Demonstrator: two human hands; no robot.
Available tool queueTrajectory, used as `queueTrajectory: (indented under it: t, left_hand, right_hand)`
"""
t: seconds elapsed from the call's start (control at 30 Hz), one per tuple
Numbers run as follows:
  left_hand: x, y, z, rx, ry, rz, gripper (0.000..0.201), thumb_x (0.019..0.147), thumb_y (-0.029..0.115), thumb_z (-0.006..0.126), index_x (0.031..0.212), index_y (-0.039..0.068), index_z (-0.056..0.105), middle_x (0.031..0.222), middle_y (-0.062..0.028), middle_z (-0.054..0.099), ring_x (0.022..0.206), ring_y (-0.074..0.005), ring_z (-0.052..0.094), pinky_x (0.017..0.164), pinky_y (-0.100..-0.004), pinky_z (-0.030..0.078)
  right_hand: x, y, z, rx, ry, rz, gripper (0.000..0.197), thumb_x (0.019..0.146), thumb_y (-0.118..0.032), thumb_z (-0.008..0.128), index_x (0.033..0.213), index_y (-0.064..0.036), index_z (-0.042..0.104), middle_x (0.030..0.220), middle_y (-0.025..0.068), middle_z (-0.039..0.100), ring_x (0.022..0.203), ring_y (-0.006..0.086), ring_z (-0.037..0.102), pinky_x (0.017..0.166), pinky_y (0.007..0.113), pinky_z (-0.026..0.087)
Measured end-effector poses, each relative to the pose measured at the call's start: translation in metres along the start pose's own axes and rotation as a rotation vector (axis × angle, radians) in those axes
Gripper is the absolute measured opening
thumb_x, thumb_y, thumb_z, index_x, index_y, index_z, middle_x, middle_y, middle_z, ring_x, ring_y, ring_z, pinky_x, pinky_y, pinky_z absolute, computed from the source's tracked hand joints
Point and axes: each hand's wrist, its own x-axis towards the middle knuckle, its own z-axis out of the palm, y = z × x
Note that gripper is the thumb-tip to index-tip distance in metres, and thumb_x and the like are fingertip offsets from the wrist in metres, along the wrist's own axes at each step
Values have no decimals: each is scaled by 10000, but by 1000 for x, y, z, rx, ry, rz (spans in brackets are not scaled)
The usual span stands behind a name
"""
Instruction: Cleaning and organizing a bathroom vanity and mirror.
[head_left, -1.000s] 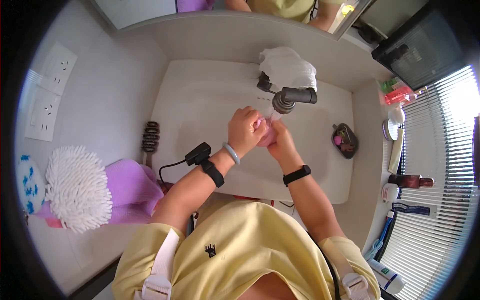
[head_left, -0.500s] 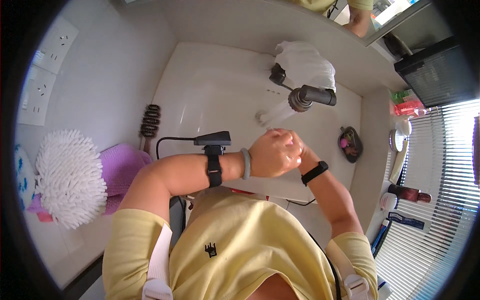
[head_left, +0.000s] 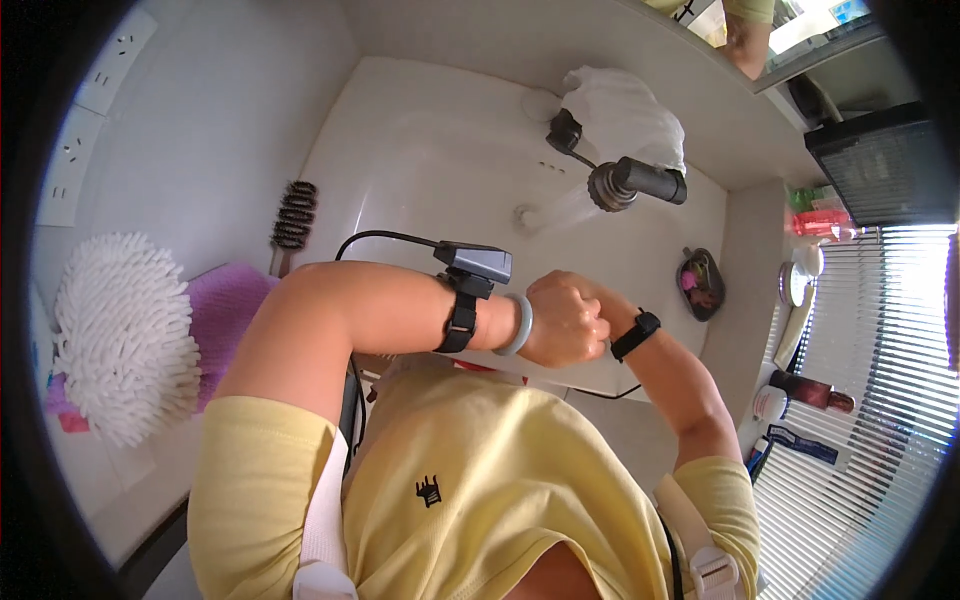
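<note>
My hands are together over the near part of a white sink (head_left: 420, 130). My left hand (head_left: 560, 328), wet and shiny, has its fingers curled against my right hand (head_left: 578, 286). The right hand lies partly behind it, with its fingers mostly hidden. A pale bracelet (head_left: 522, 325) and a black strap with a small device (head_left: 475, 262) are on my left wrist; a black band (head_left: 636, 335) is on my right. Beyond the hands, a dark faucet (head_left: 640, 183) runs a stream of water (head_left: 570, 212) toward the drain (head_left: 523, 215).
A hairbrush (head_left: 295, 215) lies at the sink's left edge, near a white shaggy mitt (head_left: 125, 340) and purple cloth (head_left: 225, 315). A white plastic bag (head_left: 625, 115) sits behind the faucet. At right are a dark dish (head_left: 700, 284) and a ledge with several toiletries (head_left: 810, 390).
Both hands have come slightly nearer to me and away from the water stream. They remain together, with the left forearm shifted right.
</note>
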Motion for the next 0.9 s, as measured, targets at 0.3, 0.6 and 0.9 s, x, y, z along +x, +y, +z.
queueTrajectory:
  t: [0.3,0.6,0.9]
  left_hand:
    - [15,-18,-4,36,-172,153,103,741,181,620,714,85,646,777,-67,629,752,-251,646,573,-379,552]
    - [-40,-30,-142,219,205,-246,283,826,305,701,653,127,565,738,-36,565,672,-230,577,547,-359,480]
    - [-75,-13,-214,237,546,-784,326,806,406,752,798,86,688,751,-84,573,708,-269,595,623,-387,488]
  right_hand:
    - [-11,5,-29,-98,247,-126,231,849,-47,600,1057,-75,696,999,34,704,901,181,648,768,347,525]
    - [44,-1,-115,507,626,-482,497,891,-80,622,1364,-94,471,1234,76,615,984,211,642,746,406,550]
    - [30,6,-117,-192,782,-319,415,881,-321,653,1203,-64,613,1206,142,650,1102,333,612,916,457,502]
